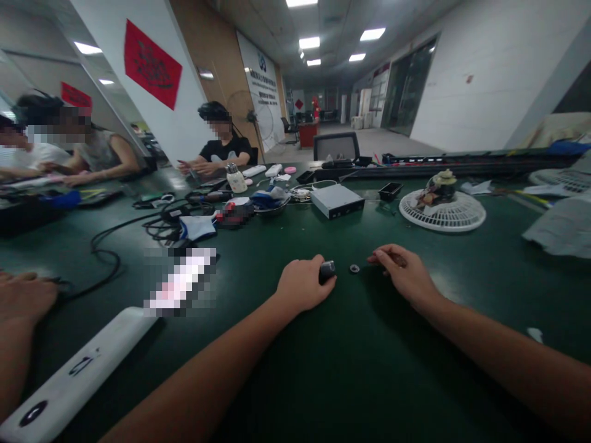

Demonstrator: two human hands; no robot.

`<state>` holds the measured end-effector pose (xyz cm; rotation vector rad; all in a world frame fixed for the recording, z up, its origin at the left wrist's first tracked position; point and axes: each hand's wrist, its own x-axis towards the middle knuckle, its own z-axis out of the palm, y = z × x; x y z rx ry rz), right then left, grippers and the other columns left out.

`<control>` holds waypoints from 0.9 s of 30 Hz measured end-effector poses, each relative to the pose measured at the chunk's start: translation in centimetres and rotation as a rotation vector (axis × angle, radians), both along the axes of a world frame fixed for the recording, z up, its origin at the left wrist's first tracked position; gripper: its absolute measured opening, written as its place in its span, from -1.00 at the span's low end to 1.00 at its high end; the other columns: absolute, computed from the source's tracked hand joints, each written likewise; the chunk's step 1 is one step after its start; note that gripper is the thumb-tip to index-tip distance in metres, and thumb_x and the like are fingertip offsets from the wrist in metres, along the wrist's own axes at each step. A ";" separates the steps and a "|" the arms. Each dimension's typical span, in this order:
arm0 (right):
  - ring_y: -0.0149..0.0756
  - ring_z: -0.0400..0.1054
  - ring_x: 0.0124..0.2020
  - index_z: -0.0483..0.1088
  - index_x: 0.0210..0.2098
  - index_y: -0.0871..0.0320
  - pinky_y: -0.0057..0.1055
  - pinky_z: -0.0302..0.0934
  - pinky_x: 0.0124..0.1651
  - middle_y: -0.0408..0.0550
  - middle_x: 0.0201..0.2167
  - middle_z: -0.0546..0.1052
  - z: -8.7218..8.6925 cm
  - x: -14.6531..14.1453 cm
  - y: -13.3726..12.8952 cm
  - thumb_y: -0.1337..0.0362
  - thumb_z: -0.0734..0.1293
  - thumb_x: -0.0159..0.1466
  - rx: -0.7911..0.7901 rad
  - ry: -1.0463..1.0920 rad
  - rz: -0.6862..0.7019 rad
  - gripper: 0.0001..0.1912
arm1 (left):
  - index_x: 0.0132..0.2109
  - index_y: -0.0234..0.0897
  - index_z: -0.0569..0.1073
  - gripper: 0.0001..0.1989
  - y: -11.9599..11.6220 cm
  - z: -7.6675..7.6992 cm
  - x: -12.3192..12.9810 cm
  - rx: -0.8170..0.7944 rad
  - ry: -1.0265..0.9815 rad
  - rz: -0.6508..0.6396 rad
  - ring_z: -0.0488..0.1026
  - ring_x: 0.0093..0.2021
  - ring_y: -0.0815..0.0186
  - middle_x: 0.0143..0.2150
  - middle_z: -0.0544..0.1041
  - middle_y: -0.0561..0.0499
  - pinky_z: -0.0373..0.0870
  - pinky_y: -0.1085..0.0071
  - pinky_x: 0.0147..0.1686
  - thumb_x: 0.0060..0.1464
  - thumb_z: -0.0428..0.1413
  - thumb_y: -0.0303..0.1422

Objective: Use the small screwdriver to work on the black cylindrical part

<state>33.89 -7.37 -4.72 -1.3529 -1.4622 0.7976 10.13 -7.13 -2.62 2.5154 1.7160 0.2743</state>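
My left hand (305, 284) rests on the green table with its fingers wrapped round a small dark cylindrical device (327, 271). The device's greyish end faces right, and most of its body is hidden in the hand. Just right of it a small round metallic part (354, 269) lies on the table, apart from both hands. My right hand (406, 274) is on the other side of that part, thumb and fingers pinched together and pointing left. Whatever is between those fingertips, if anything, is too small to make out.
A white elongated device (87, 363) lies at left beside another person's hand (28, 298). Black cables (106, 246) curl behind it. Farther back are a grey disc drive (338, 202), a black tray (390, 191) and a white fan grille (443, 215) with a motor. Several people sit across the table.
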 end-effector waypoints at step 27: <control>-0.16 0.54 -0.13 0.09 -0.38 0.04 -0.22 0.43 -0.14 0.03 -0.16 0.61 0.9 -3.1 -2.9 0.30 0.40 0.23 0.167 -0.032 0.379 -0.67 | -0.16 -0.16 0.45 -0.68 0.2 0.3 0.2 0.024 0.092 -0.138 0.54 -0.28 0.12 -0.32 0.56 -0.01 0.37 0.32 -0.36 0.10 0.07 -0.04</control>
